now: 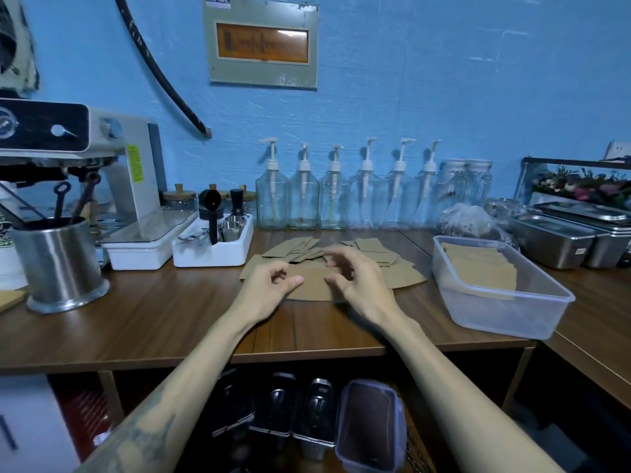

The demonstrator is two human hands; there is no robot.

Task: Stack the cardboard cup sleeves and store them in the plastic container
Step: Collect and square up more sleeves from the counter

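Several flat brown cardboard cup sleeves (297, 249) lie scattered on the wooden counter, fanned out in a loose pile. My left hand (269, 285) hovers over the pile's near left part with loosely curled fingers, holding nothing. My right hand (355, 274) hovers beside it over the pile's middle, fingers curled and slightly blurred, with nothing gripped. A sleeve (312, 283) lies flat between the two hands. To the right stands the clear plastic container (532, 319), with a stack of sleeves (478, 268) inside it.
A white tray of small tools (211, 250) and a steel utensil cup (61, 264) stand left of the pile. Pump bottles (304, 196) line the blue wall behind. Steel pans (560, 237) sit at far right. The counter edge (273, 356) runs near me.
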